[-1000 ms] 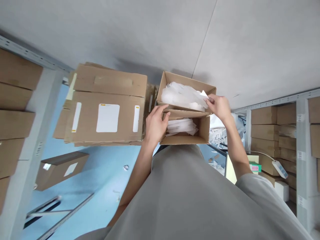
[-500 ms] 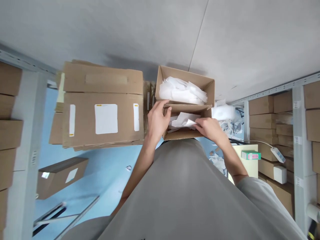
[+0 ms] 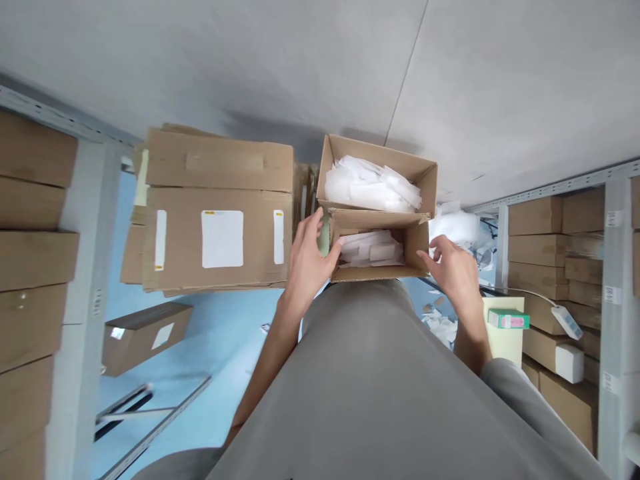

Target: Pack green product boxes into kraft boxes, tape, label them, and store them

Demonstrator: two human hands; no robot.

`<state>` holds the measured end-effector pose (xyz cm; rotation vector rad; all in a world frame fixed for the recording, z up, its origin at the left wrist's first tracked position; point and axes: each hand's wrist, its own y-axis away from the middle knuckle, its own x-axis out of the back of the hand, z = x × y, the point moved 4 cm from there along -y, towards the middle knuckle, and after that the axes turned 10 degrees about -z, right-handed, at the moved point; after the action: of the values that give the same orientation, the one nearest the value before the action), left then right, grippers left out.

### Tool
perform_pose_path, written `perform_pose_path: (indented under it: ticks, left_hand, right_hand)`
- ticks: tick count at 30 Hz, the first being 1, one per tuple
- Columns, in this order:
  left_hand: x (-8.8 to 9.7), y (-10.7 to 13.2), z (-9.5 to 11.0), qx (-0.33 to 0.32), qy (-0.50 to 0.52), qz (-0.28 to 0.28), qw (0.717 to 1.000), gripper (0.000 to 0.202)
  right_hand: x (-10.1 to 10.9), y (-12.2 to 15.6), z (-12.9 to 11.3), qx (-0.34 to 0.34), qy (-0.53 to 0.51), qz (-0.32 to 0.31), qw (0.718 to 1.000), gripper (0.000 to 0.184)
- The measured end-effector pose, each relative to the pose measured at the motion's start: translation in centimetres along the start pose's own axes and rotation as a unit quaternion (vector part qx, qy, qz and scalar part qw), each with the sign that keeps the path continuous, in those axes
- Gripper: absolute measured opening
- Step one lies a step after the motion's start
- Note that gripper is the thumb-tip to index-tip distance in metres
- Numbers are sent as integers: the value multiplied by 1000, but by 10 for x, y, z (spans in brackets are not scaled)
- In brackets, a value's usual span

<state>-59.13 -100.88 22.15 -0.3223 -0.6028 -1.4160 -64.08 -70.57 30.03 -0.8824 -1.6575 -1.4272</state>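
Note:
The near cardboard box (image 3: 379, 273) stands open against my body, with several white paper slips (image 3: 373, 248) lying inside. At its left wall is my left hand (image 3: 309, 257), open, the thumb by the box's edge and the fingers spread outside. My right hand (image 3: 453, 267) is beside the right wall with its fingers apart. Its thumb tip is close to that wall; whether it touches I cannot tell. Directly behind stands a second open box (image 3: 427, 190), holding a heap of white paper pieces (image 3: 370, 185).
To the left is a stack of flattened cartons (image 3: 220, 167) with white labels. Shelves of brown boxes (image 3: 535, 217) stand at the right, near a green-and-pink small box (image 3: 509, 319). Another carton (image 3: 145, 337) lies on the blue floor (image 3: 220, 340) at lower left.
My right hand has let go of the paper and moved out of the near box to its right side. My left hand has shifted slightly down along the left wall.

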Motion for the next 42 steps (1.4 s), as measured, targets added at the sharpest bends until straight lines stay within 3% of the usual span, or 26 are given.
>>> perform_pose_path:
  ticks: [3, 7, 16, 21, 27, 31, 35, 38, 42]
  left_hand:
    - [5, 18, 2, 20, -23, -1, 1000, 57]
    - [6, 36, 10, 45, -74, 22, 996, 26]
    - [-15, 64, 12, 103, -169, 98, 975, 13]
    - [-19, 72, 24, 54, -165, 79, 982, 12]
    - [-42, 85, 57, -78, -150, -10, 986, 10]
    - [-81, 108, 66, -161, -133, -88, 974, 10]
    - [-151, 137, 78, -242, -109, -188, 946, 11]
    - [-207, 168, 95, -298, -90, -279, 908, 10]
    - [-257, 211, 114, -346, -87, -364, 861, 8]
  right_hand:
    - [-9, 4, 21, -40, -42, -9, 998, 25]
    - [-22, 7, 29, -27, -87, -42, 995, 23]
    - [-49, 11, 43, 1, -78, -72, 994, 19]
    - [-61, 56, 61, -36, -135, -30, 990, 22]
    - [-98, 147, 86, -144, -216, 23, 965, 22]
    - [-140, 222, 87, -243, -264, 61, 931, 22]
    - [-183, 305, 91, -362, -287, 90, 882, 23]
    - [-209, 370, 98, -445, -292, 107, 840, 25]
    - [-236, 438, 105, -526, -303, 121, 786, 26]
